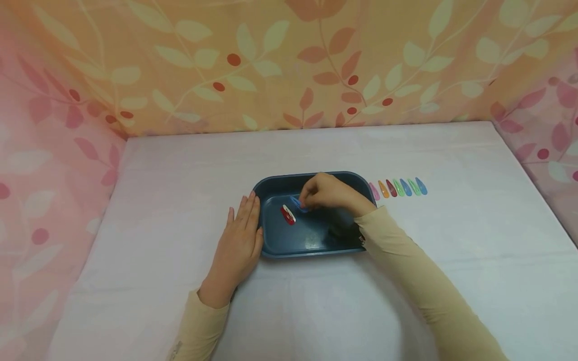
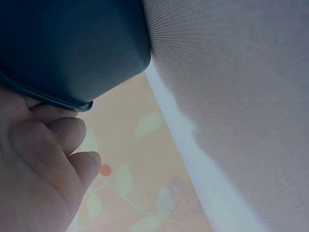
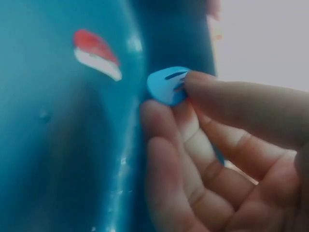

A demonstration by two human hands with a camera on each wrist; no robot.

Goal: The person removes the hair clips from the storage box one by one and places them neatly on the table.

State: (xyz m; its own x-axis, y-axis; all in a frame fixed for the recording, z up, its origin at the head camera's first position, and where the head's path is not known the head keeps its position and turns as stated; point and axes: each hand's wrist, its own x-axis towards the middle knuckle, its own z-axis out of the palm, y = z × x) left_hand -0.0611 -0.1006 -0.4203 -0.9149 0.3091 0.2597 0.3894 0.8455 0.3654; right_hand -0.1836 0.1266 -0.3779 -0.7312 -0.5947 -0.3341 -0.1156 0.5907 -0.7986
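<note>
Inside a dark blue tray, my right hand pinches a blue snap hair clip between thumb and fingertips. The clip's wide rounded end sticks out past the fingers in the right wrist view. A red hair clip with a white strip along one side lies on the tray floor, just left of that hand. My left hand rests with straight fingers along the tray's left rim. From below, the left wrist view shows its fingertips at the tray's lip.
Right of the tray, several snap hair clips in pink, orange, red, green and blue lie in a row on the white tablecloth. A leaf-patterned curtain hangs behind the table's far edge and along both sides.
</note>
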